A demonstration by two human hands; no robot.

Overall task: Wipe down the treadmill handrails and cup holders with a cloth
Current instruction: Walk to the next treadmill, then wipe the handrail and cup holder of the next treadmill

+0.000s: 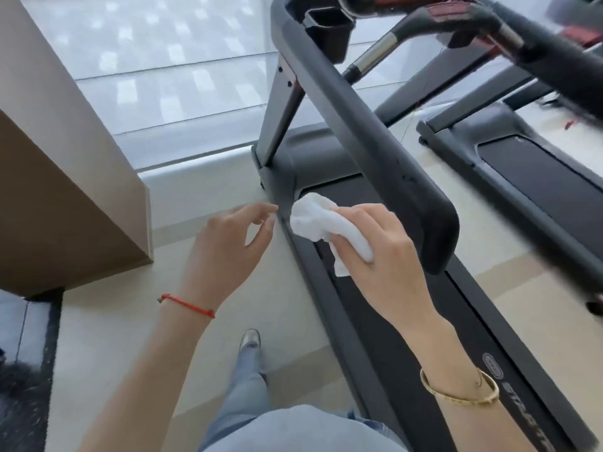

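While you stand at the treadmill's (375,321) left side, its dark handrail (365,125) runs toward one o'clock, the cup holder (329,31) at its far end. Your right hand (381,246) grips the white cloth (323,223) just below the handrail's near end; your left hand (228,243) hovers at nine o'clock of the cloth, fingers (261,213) loosely spread, holding nothing.

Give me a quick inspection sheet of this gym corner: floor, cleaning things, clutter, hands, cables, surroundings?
Surface: pale tiled floor, dark mat at its left edge.
Job's things: white cloth, bunched; black handrail just beyond it; cup holder at the rail's far end.
Clutter: nothing seen.
Hands: right hand grips the cloth; left hand holds nothing, fingers loose.
Cables: nothing seen.
Surroundings: brown box-like shape on the left, window behind, second treadmill on the right.
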